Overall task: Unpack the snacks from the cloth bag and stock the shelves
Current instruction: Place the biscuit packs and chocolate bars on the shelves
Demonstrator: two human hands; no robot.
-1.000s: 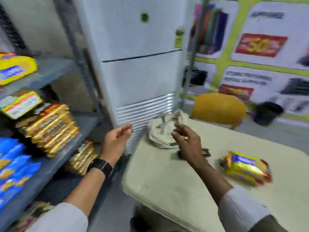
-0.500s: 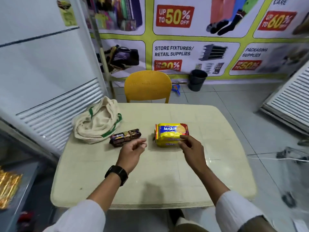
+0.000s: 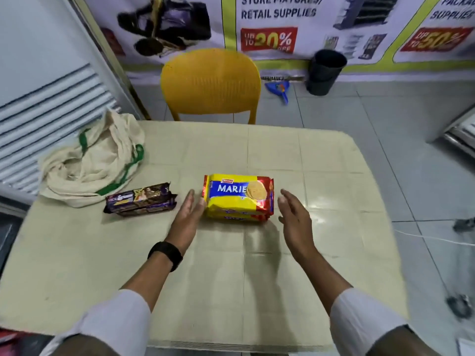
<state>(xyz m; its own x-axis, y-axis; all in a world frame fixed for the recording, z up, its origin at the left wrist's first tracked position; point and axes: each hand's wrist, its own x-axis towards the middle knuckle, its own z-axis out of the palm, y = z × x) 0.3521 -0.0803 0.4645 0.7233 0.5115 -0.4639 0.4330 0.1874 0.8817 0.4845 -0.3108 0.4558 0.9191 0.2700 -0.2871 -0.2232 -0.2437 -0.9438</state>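
Both hands are out over the table (image 3: 321, 163), one either side of the yellow Marie biscuit pack (image 3: 237, 199), so that pack sits right between the two grips. The left hand (image 3: 189, 217) has straight fingers, and its fingertips look to be touching or just about touching the pack's left end. The right hand (image 3: 293, 217) is just beside the pack's right end, apart from it, fingers loosely spread. So neither grip has hold of anything, both wide and relaxed. There's a black watch (image 3: 167, 254) on the left wrist.

The pack reads "MARIE" in white on a blue band, with a round biscuit pictured and red at the ends. There's a small brand tag above the name but it's too small for me to read.

Left of the left hand, near it but not touching, lie some dark purple-brown biscuit packs (image 3: 141, 201); their label is too blurry to make out. Just beyond those is the cream cloth bag (image 3: 92, 160) with green trim, slumped at the table's far left corner.

Past the table stands a yellow plastic chair (image 3: 210, 83). The wall poster (image 3: 280, 24) says "STORE FIXTURES/ RETAIL SUPPLIES" and "UP TO 20% OFF". A black bin (image 3: 325, 71) sits on the floor under it.
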